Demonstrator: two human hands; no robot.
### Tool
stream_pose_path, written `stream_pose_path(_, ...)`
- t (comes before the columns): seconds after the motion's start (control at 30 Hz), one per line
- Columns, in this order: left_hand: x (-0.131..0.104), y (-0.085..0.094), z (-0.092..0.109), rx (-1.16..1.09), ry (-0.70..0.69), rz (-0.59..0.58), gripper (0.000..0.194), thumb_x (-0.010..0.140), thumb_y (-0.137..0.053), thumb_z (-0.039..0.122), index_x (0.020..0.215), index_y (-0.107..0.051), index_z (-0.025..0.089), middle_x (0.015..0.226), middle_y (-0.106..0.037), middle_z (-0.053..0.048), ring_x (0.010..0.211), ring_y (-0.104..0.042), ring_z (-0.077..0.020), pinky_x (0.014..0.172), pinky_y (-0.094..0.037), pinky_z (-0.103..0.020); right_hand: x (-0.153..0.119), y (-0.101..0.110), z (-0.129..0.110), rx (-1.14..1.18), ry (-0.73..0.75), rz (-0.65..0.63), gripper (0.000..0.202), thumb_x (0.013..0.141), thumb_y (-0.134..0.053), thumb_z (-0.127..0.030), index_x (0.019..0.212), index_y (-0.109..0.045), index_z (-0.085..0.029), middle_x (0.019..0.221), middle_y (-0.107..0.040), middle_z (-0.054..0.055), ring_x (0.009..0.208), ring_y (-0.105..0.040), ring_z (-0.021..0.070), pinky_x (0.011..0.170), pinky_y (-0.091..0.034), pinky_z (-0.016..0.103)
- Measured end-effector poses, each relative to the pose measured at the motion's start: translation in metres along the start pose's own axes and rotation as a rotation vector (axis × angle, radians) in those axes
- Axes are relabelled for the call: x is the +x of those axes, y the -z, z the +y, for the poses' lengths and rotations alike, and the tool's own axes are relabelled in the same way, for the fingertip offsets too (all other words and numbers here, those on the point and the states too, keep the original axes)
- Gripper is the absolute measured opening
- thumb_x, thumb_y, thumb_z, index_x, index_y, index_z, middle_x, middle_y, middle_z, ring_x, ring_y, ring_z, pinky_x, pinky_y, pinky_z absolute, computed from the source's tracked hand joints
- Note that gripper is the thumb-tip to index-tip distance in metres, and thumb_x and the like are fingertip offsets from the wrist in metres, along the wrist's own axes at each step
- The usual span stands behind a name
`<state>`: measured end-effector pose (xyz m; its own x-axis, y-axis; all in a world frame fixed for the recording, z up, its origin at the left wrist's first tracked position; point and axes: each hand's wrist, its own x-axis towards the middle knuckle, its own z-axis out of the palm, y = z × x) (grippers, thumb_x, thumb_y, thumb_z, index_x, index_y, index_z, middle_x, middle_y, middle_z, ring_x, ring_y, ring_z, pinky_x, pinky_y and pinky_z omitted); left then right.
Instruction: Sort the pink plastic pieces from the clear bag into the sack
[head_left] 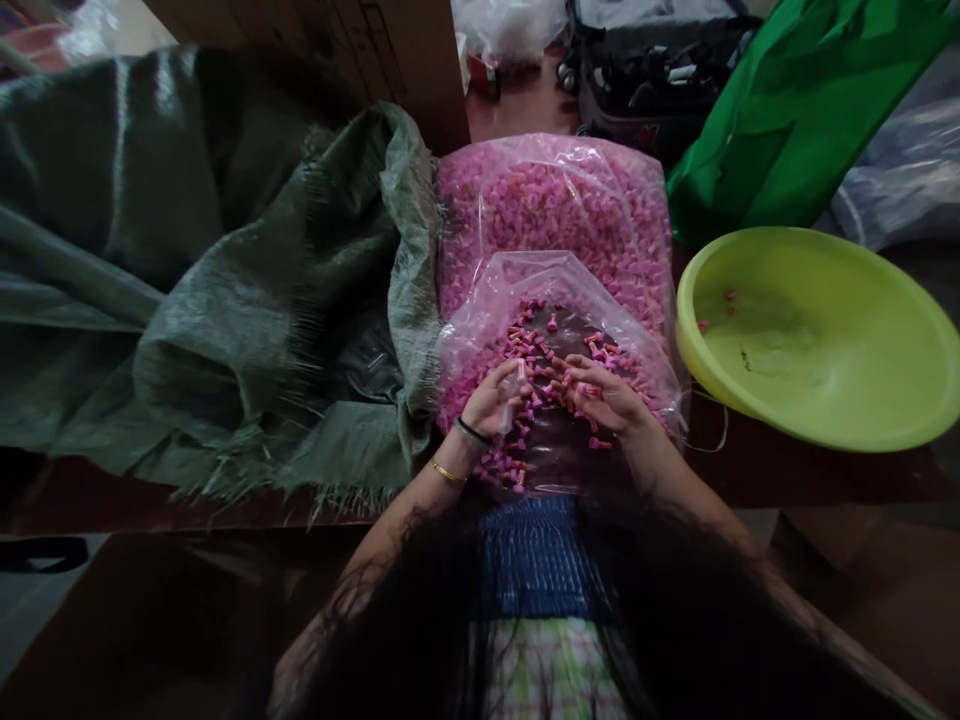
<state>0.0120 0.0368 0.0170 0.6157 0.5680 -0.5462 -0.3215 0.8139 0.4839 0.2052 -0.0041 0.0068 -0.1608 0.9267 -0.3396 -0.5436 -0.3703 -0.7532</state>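
Note:
A large clear plastic bag (555,200) full of small pink pieces lies on the dark red table, its opening toward me. Loose pink pieces (536,345) are scattered over the dark surface at the opening. My left hand (495,398) is curled around a small clear, pinkish item (517,385) at the left of the loose pieces; its exact shape is hard to make out. My right hand (604,397) is over the right side of the loose pieces, palm turned inward, with a pink piece (589,390) held at its fingers. The two hands are apart.
A yellow-green basin (840,340) with a few pink pieces stands at the right. Green woven sacking (225,300) covers the left side. Behind are a cardboard box (390,60), an open black case (645,90) and a green bag (787,130).

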Motion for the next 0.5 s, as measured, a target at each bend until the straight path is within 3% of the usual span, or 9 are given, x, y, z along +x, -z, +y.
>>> stream_pose_path(0.1,0.000,0.005,0.005,-0.121,-0.040,0.019,0.013,0.085,-0.053,0.027,0.089,-0.059,0.016,0.064,-0.056,-0.001,0.043,-0.047,-0.0052,0.034,-0.030,-0.011,-0.003,-0.001,0.009,0.009,-0.083,-0.033,0.030,0.065,-0.079,-0.020,0.091,-0.064,-0.024,0.102,-0.068,-0.001,0.086,-0.067,0.0121,0.075,-0.057,0.024)
stream_pose_path(0.17,0.000,0.004,0.003,-0.174,-0.088,0.015,0.015,0.084,-0.052,0.023,0.096,-0.059,0.018,0.071,-0.060,-0.002,0.048,-0.052,-0.0075,0.034,-0.031,-0.012,-0.003,-0.002,0.016,-0.040,-0.095,-0.008,0.031,0.066,-0.080,-0.027,0.092,-0.064,-0.022,0.097,-0.067,0.000,0.076,-0.065,0.0101,0.057,-0.054,0.018)
stream_pose_path(0.27,0.001,0.003,-0.001,-0.200,-0.045,-0.023,0.018,0.085,-0.049,0.030,0.091,-0.059,0.017,0.072,-0.061,-0.004,0.051,-0.055,-0.0112,0.033,-0.029,-0.014,-0.002,-0.005,0.019,-0.121,-0.052,0.032,0.030,0.070,-0.077,-0.037,0.090,-0.065,-0.019,0.078,-0.063,-0.002,0.051,-0.051,0.0041,0.035,-0.034,0.013)
stream_pose_path(0.37,0.001,0.004,-0.003,-0.210,-0.019,-0.053,0.030,0.085,-0.046,0.042,0.079,-0.057,0.015,0.073,-0.061,-0.007,0.054,-0.056,-0.0141,0.032,-0.027,-0.015,-0.004,-0.008,0.014,-0.168,-0.003,0.024,0.031,0.076,-0.070,-0.041,0.097,-0.067,-0.018,0.063,-0.056,-0.005,0.046,-0.044,0.0035,0.036,-0.032,0.013)
stream_pose_path(0.5,0.000,0.004,-0.005,-0.205,-0.038,-0.047,0.043,0.085,-0.042,0.053,0.075,-0.056,0.014,0.074,-0.061,-0.009,0.053,-0.057,-0.0148,0.032,-0.026,-0.016,-0.017,-0.017,0.002,-0.307,0.006,-0.043,0.038,0.079,-0.068,-0.038,0.112,-0.066,-0.020,0.076,-0.065,-0.001,0.055,-0.055,0.0076,0.047,-0.042,0.019)
